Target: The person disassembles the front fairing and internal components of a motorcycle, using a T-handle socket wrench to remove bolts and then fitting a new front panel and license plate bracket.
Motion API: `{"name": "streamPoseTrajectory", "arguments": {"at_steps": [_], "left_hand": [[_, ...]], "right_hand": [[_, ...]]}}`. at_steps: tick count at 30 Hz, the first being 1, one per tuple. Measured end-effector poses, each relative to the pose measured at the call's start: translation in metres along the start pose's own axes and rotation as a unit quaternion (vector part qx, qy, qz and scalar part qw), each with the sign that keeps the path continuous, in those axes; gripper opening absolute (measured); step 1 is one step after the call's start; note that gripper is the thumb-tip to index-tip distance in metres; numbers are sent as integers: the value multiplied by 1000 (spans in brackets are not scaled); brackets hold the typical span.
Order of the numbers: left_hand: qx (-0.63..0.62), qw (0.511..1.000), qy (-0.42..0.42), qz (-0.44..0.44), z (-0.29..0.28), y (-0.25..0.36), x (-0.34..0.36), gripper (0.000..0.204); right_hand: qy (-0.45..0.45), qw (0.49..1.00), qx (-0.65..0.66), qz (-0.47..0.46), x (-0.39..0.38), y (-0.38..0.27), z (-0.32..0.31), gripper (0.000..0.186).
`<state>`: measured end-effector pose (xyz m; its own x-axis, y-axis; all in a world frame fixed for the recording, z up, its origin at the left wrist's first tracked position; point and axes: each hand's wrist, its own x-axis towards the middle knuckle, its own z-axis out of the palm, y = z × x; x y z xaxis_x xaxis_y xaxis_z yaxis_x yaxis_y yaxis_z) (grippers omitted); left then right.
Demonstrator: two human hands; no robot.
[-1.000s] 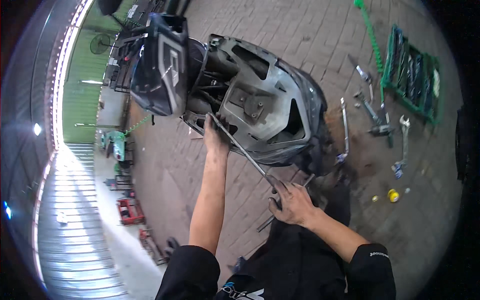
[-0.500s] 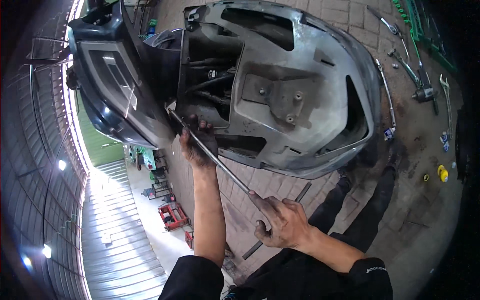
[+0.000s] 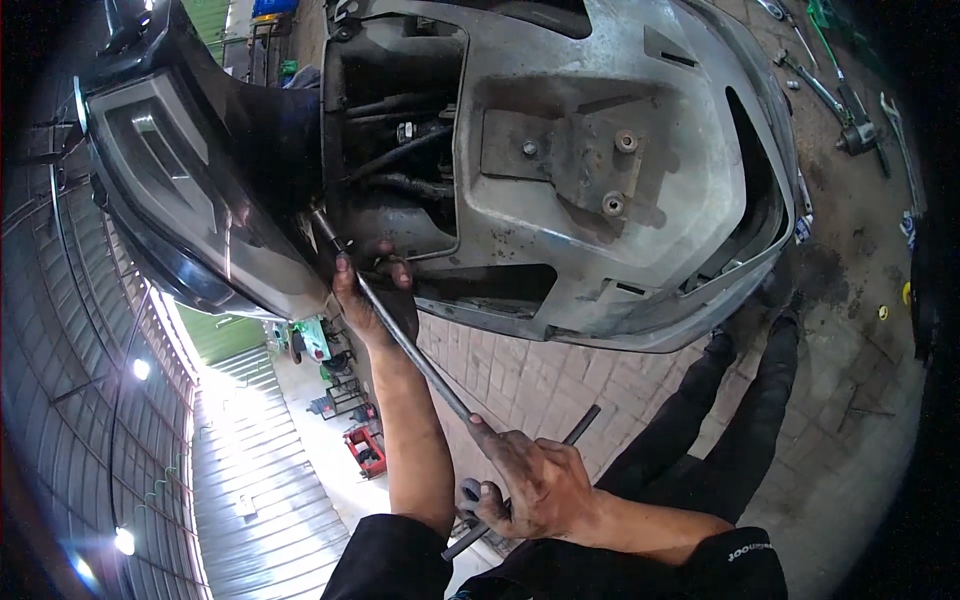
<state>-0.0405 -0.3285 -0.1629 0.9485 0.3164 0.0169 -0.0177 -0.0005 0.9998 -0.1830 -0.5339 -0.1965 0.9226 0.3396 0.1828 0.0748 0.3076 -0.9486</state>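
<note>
A long T-handle socket wrench (image 3: 430, 375) slants across the middle, its socket end at the gap between a glossy dark fairing (image 3: 262, 250) and a grey plastic body panel (image 3: 520, 245). My left hand (image 3: 385, 300) is curled around the shaft a little below the socket, thumb and fingers dark with grime. My right hand (image 3: 540, 490) holds the crossbar end, with the index finger stretched along the shaft. The crossbar sticks out on both sides of this hand. Whatever the socket sits on is hidden in the gap.
Dark hoses (image 3: 400, 150) show in the panel's square opening, and bolts (image 3: 614, 204) in its recess. Hand tools, among them a dark ratchet-like tool (image 3: 858, 135) and a spanner (image 3: 905, 150), lie on the brick floor at far right. A red rack (image 3: 366, 452) stands at left.
The wrench's socket end has moved left and slightly up, farther into the gap. My hands have shifted left with it. The vehicle looks larger and the whole view has shifted.
</note>
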Motion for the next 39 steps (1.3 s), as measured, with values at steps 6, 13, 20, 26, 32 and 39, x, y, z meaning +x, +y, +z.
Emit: {"name": "streamPoseTrajectory", "arguments": {"at_steps": [6,13,20,26,32,39], "left_hand": [[26,1000,-4,11,4,1,1,37],[1,999,-28,25,3,-2,5,41],[-20,983,-177,51,-18,-7,6,65],[-78,994,-38,70,13,0,-12,89],[-72,995,67,-12,6,22,-24,83],[-131,990,41,-45,26,48,-24,71]], "right_hand": [[32,999,9,15,0,-4,16,68],[8,999,8,41,10,-14,14,68],[-1,998,-60,35,23,-38,0,66],[48,983,-175,-5,17,-20,6,56],[82,981,-172,-28,17,-8,9,61],[61,953,-288,-74,23,-24,-25,53]]}}
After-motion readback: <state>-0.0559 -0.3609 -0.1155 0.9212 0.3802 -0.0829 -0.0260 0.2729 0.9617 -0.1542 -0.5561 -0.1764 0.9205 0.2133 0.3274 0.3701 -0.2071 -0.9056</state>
